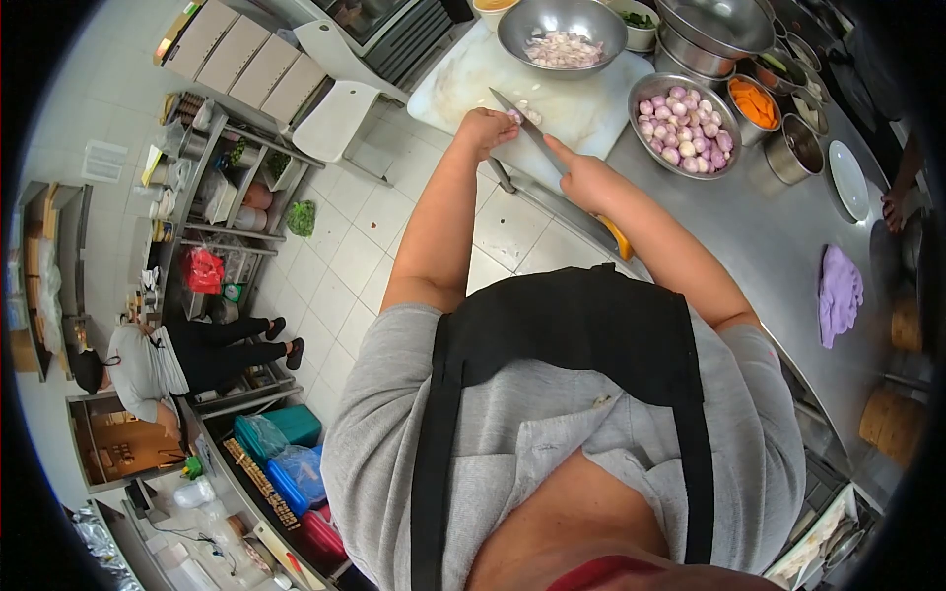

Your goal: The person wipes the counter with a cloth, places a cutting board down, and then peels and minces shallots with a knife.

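Observation:
My left hand [485, 133] is at the front edge of a white cutting board [453, 89], its fingertips closed on a small peeled shallot [514, 116]. My right hand [588, 184] grips a knife [537, 138], whose blade lies over the board beside the shallot and my left fingertips. Cut shallot pieces [532, 115] sit just past the blade. At the back of the board, a steel bowl [514, 44] contains chopped shallots [564, 49]. Whole peeled shallots [685, 128] fill another steel bowl [645, 158] to the right.
Right of the shallots are a container of orange slices [754, 101], a steel pot [794, 150], a white plate [848, 180] and a purple cloth [839, 295] on the steel counter [729, 231]. A white chair [335, 94] stands left. Another person [148, 364] is near the shelves.

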`<state>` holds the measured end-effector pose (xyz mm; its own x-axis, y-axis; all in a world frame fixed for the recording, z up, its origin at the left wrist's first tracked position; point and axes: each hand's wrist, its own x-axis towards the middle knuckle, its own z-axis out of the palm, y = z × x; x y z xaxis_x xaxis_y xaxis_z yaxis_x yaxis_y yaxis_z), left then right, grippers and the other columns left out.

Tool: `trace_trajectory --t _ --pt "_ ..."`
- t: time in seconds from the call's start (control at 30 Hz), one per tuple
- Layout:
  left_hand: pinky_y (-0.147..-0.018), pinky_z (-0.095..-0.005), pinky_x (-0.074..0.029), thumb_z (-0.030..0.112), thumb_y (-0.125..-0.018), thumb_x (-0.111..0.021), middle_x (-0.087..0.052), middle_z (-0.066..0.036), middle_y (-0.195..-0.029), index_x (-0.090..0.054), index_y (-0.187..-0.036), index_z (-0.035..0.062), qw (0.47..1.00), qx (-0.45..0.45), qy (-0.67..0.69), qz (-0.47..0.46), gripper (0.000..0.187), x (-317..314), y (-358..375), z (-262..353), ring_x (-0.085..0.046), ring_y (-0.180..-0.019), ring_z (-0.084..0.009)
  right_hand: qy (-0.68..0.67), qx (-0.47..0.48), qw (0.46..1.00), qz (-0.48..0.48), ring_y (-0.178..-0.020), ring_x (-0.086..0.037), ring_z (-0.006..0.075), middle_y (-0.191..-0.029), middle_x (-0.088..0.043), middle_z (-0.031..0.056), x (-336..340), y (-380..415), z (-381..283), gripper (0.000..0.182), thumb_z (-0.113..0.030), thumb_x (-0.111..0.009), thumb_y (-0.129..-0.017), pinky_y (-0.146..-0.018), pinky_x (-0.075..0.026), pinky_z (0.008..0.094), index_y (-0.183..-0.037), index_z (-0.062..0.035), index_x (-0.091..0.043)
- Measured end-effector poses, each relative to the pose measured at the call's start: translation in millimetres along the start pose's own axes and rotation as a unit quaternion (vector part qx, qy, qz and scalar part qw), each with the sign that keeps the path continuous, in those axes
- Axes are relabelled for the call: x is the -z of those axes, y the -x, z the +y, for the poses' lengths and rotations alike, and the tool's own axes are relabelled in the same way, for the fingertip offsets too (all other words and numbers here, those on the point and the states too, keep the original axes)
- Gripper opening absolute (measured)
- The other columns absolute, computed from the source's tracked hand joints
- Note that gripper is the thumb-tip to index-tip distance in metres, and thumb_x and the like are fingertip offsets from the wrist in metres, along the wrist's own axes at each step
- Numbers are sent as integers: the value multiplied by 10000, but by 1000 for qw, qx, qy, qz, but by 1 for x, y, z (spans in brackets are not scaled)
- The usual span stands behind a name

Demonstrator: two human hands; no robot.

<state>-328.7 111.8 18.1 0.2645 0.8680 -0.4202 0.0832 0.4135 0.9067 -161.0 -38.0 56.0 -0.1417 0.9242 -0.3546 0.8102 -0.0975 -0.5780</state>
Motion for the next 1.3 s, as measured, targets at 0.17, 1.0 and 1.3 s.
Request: trace_trajectory --t 0.17,1.0,1.3 --pt "-802 -296 -561 33 -833 -640 -597 -140 -963 -513 -968 -79 1000 -7 -2 1 216 2 -2 -2 -627 -863 -221 -144 -18 989 -21 -454 -490 158 -651 -532 94 15 24 12 711 -44 -411 -816 -446 -448 306 -1456 -295 -230" --pt "-728 -329 -513 203 -749 -734 -661 -125 -831 -652 -988 58 849 -256 -459 51 291 -9 -34 -5 -649 -795 -233 -415 -11 910 -4 -504 -516 96 -750 -574 65 3 75 59 616 -69 -415 -865 -444 -438 239 -1445 -232 -285" --pt "-659 -294 -511 211 -728 -760 -675 -103 -815 -677 -869 24 837 -182 -514 46 249 -5 -9 -3 -644 -707 -187 -497 8 863 -83 -472 -507 103 -750 -597 112 -7 82 78 571 -107 -444 -889 -426 -418 231 -1438 -155 -297"
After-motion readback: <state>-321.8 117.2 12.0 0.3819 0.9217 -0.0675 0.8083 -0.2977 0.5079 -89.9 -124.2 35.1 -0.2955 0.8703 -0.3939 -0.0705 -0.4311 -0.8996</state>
